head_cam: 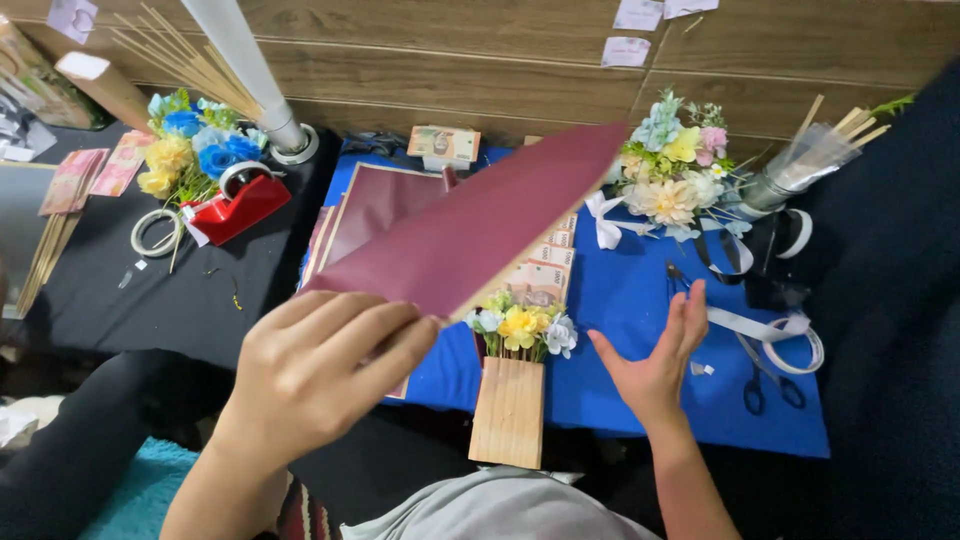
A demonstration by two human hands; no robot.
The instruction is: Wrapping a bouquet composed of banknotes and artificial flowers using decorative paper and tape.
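Observation:
My left hand (320, 365) grips the near edge of a dark red sheet of paper (480, 225), lifted and tilted over the blue cloth (640, 300). My right hand (655, 360) hovers open above the cloth, fingers spread, holding nothing. Between my hands stands a small bouquet (520, 330) of yellow, white and blue flowers with folded banknotes (545, 270) behind it, set in a wooden-slat wrap (510, 410). More dark red sheets (365, 205) lie flat under the lifted one.
A red tape dispenser (240, 205) and artificial flowers (190, 150) sit on the black cloth at left. Another flower bunch (675, 175), white ribbon (605, 225), tape rolls (800, 350), scissors (765, 385) and a jar of sticks (800, 165) lie at right. A wooden wall (480, 60) is behind.

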